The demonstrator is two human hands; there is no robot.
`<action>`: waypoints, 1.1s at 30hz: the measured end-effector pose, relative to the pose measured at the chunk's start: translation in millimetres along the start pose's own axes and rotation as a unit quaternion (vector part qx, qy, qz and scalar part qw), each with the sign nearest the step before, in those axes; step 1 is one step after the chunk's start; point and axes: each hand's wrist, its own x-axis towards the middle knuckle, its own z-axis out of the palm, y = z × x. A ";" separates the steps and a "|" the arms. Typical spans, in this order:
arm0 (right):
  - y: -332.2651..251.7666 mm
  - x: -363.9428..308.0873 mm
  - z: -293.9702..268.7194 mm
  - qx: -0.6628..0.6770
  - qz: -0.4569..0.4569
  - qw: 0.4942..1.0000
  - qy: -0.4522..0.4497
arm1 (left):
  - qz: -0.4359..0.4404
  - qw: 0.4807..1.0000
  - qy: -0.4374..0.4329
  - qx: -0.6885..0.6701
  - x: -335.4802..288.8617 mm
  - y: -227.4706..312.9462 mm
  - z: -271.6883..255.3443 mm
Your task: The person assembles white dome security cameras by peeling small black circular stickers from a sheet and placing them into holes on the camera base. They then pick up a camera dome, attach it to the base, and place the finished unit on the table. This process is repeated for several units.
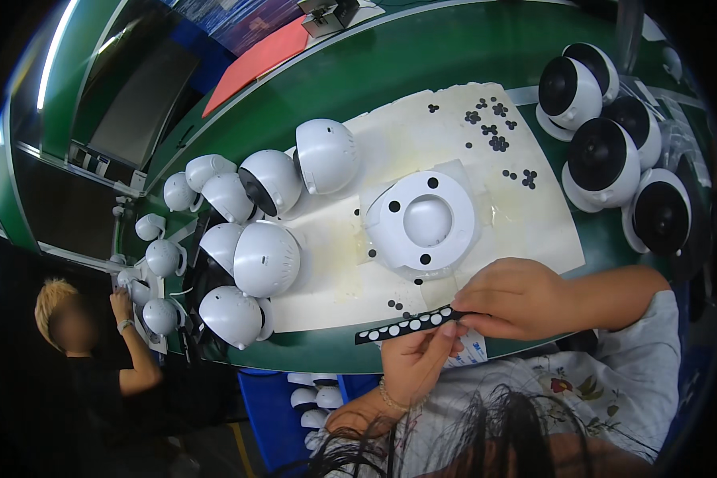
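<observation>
Near the table's front edge I hold a black strip with a row of white round spots (406, 326). My right hand (510, 301) pinches its right end between closed fingers. Just below, my left hand (414, 362) is closed at the same end, thumb against the strip. A piece of white printed paper (468, 350) shows beneath my hands, partly covered. Beyond them lies a white camera-like housing, its ring-shaped base (460, 213) facing up. Three black round pads (425, 259) sit on that base, around a central hollow.
A cream sheet (334, 271) covers the table's middle, with black round pads (498, 143) scattered at its far right. White round housings (267, 259) crowd the left, others with black faces (597, 153) the right. A blue bin (267, 406) of housings stands below. Another person (76, 334) works at left.
</observation>
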 end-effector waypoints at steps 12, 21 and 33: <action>5.9 0.3 -0.1 0.021 -0.006 0.998 -0.050 | 0.064 0.998 0.012 -0.014 5.4 -8.6 6.5; 6.1 0.6 -0.3 0.036 0.010 0.998 -0.052 | 0.113 0.990 0.002 0.087 9.7 -13.1 4.2; -0.1 -0.4 0.5 -0.021 -0.003 0.998 -0.064 | 0.083 0.993 0.027 0.078 6.6 -23.0 2.8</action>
